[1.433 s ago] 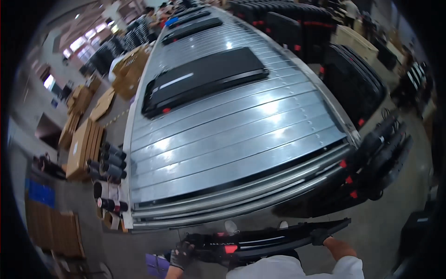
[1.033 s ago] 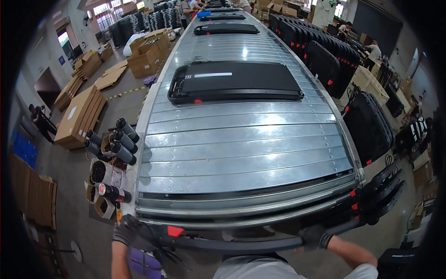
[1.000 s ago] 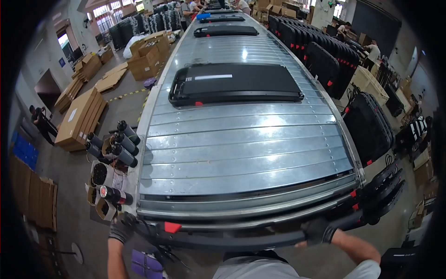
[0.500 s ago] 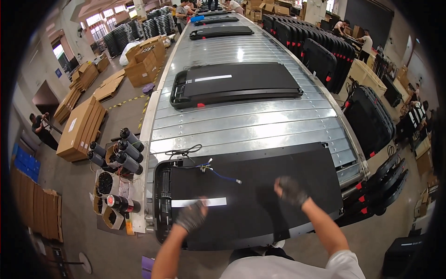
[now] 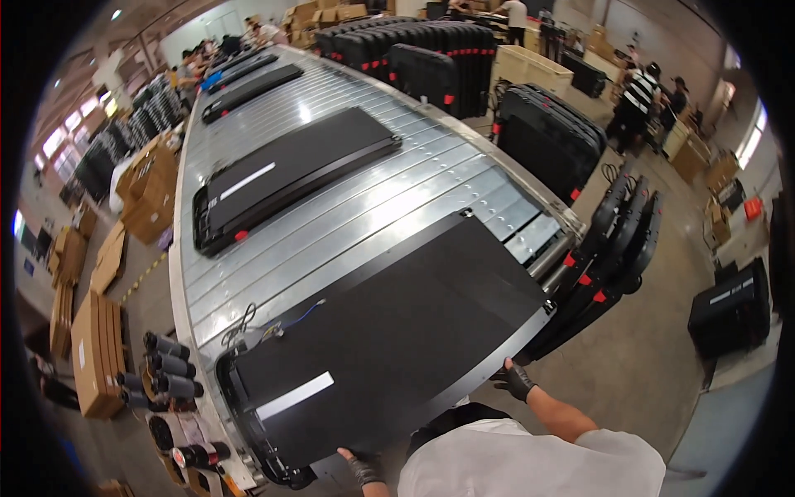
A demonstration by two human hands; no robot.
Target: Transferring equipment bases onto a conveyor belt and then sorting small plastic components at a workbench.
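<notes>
Deck (image 5: 406, 323): on conveyor (image 5: 431, 199), near end. Left hand (image 5: 363, 470), right hand (image 5: 517, 382): at deck's near edge; closure cannot be told. Handling: best steered evenly, wires (image 5: 305, 316) kept clear.

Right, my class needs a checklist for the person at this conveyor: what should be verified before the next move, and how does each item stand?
1. Near black panel supported by the metal conveyor: ok, it lies on it.
2. Spacing to the next black panel: ok, metal slats show between them.
3. Loose wires off the near panel: not ok, they lie by its far edge, partly on top.
4. Left-hand grip secure: cannot tell; it is at the near edge, partly hidden.
5. Right-hand grip secure: cannot tell; it is at the same edge.
</notes>
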